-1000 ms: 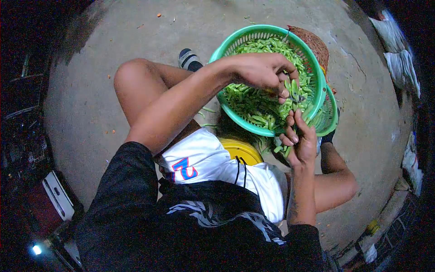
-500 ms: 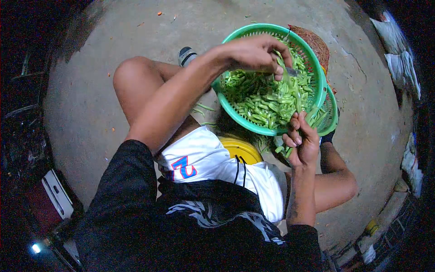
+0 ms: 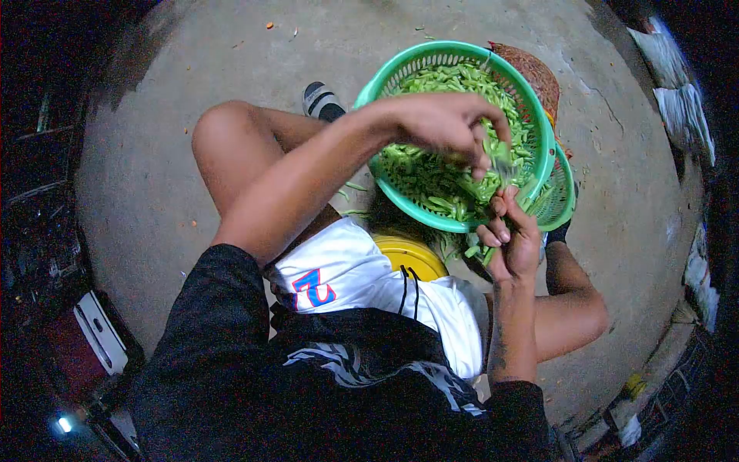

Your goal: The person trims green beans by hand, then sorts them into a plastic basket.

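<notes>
Above the upper basket: your left hand point(image 3: 454, 131), palm down, fingers curled around a thin grey blade point(image 3: 504, 167), smeared by blur; its exact type cannot be told.
Right hand point(image 3: 517, 240): at the near right rim, fingers closed on a few green beans point(image 3: 488, 254); ends stick out below your fist, tops point up toward the blade.
Hand spacing: fingertips close together; blur hides whether blade and beans touch.
Upper basket point(image 3: 546, 135): green, slotted plastic, set in front of you, between your legs.
Sliced beans point(image 3: 456, 79): heaped across its bottom, partly covered by your left hand and forearm.
Lower basket point(image 3: 571, 202): green as well, partly under the upper one, sticking out on its right.
Mesh sack point(image 3: 533, 75): reddish brown, just behind the upper basket, far right side.
Yellow round lid or seat point(image 3: 412, 256): between your thighs, partly hidden by your white shorts point(image 3: 339, 269).
Floor point(image 3: 154, 200): grey concrete, a few loose green strands point(image 3: 355, 185) left of the baskets.
Your foot: grey-strapped sandal point(image 3: 320, 98), left of the upper basket.
</notes>
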Tool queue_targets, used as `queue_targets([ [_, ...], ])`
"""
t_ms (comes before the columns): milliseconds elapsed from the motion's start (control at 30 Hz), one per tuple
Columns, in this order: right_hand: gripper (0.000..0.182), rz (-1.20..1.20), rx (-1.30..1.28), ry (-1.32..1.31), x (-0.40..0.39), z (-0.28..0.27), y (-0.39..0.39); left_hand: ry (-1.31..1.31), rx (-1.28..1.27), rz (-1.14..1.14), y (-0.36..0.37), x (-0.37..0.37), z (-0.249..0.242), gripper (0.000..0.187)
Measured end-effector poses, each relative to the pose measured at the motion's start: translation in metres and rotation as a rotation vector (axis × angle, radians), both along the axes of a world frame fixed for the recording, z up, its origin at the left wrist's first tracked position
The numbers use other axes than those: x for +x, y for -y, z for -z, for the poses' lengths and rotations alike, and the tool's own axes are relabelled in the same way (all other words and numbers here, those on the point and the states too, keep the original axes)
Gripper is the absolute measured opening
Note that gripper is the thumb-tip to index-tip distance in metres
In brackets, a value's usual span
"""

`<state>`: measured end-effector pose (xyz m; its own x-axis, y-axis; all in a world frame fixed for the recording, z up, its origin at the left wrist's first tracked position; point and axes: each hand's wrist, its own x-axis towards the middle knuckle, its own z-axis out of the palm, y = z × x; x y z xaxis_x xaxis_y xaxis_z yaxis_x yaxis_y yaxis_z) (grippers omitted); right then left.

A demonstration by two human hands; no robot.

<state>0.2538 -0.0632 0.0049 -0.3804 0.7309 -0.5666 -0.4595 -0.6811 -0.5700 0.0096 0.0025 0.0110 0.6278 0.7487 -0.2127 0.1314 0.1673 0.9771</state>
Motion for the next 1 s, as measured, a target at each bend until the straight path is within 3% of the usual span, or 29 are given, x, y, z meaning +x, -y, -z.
queue_targets([
  [100,0.012,0.017,0.017,-0.002,0.001,0.0,0.001,-0.006,-0.007,0.075,0.008,0.009,-0.006,0.039],
  [367,0.014,-0.002,-0.005,0.007,-0.002,-0.003,-0.002,-0.03,-0.014,-0.042,-0.003,-0.016,-0.007,0.036],
  [433,0.014,0.02,-0.003,0.017,-0.003,-0.002,-0.001,-0.029,-0.006,-0.015,0.003,-0.002,-0.009,0.036],
  [500,0.014,0.039,-0.012,0.044,-0.007,-0.006,0.0,-0.008,0.013,0.158,0.01,0.009,-0.011,0.034],
  [567,0.014,0.057,-0.023,0.073,-0.005,-0.005,0.0,0.003,0.037,0.151,0.008,0.007,-0.008,0.033],
  [667,0.015,-0.023,0.032,-0.022,-0.003,-0.003,-0.003,0.077,-0.05,-0.041,-0.005,-0.013,0.008,0.033],
  [833,0.014,0.026,-0.008,-0.022,-0.005,-0.002,-0.002,0.054,-0.027,-0.01,0.002,0.001,-0.001,0.034],
  [900,0.016,0.041,-0.006,-0.032,-0.003,0.002,-0.001,0.026,0.039,0.109,0.011,0.012,-0.002,0.035],
  [1000,0.021,0.03,-0.016,-0.099,0.003,0.007,-0.002,0.081,-0.041,0.03,0.008,0.001,-0.005,0.034],
])
